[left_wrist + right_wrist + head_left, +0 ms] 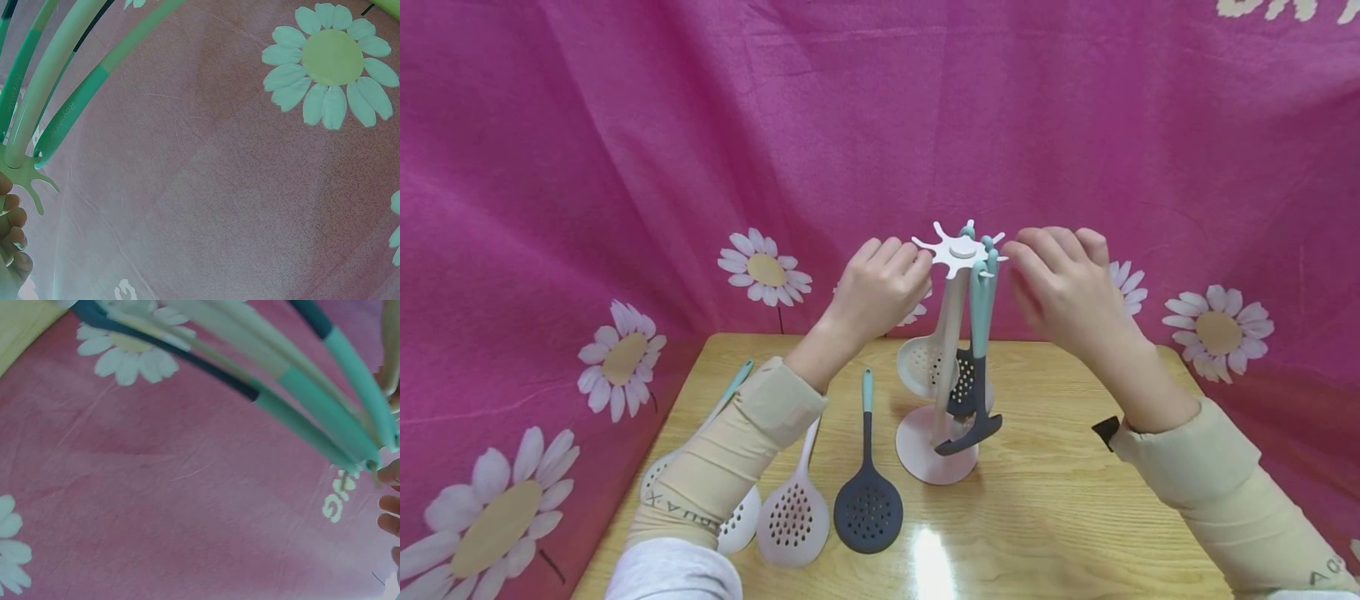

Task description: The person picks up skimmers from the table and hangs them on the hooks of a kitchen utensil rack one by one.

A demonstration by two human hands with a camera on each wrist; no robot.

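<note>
A white utensil rack [962,250] with several prongs stands on a round pale pink base [917,450]. My left hand [887,279] pinches a prong on the left of its top; in the left wrist view the curled left fingers [17,237] are beside the hub. Close to the prongs on the right is my right hand [1067,279], its fingers loosely bent and holding nothing visible. From the rack hang a dark utensil with a mint handle [981,312], a pale skimmer ladle [917,367] and a dark perforated utensil [962,387], partly hidden.
Left of the rack, a dark skimmer [868,508], a pale pink skimmer [793,521] and a white skimmer [741,525] lie on the wooden table [1060,517]. Another mint-handled utensil [737,379] is partly under my left forearm. A pink flowered cloth [850,125] surrounds the table.
</note>
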